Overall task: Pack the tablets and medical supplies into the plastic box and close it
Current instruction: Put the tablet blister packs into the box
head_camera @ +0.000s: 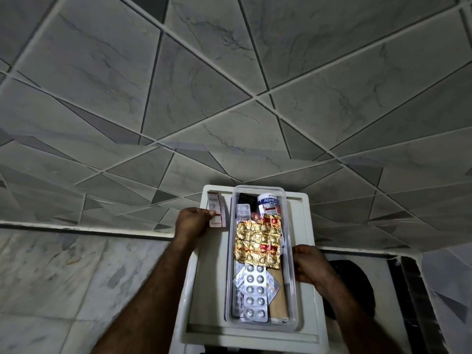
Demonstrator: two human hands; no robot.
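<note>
A clear plastic box (290,251) stands open on a white tray (204,277). Inside lie a gold foil tablet strip (258,245), a silver blister pack (254,292), an adhesive tape roll (268,204), a tan packet (278,300) and other strips. My left hand (191,221) pinches white-and-red tablet strips (217,209) on the tray, just left of the box. My right hand (310,265) grips the box's right wall. No lid is in view.
The tray rests on a white stand near a grey tiled wall (229,85). A marble floor (63,277) spreads to the left. A dark round object (357,284) lies to the right, behind my right forearm.
</note>
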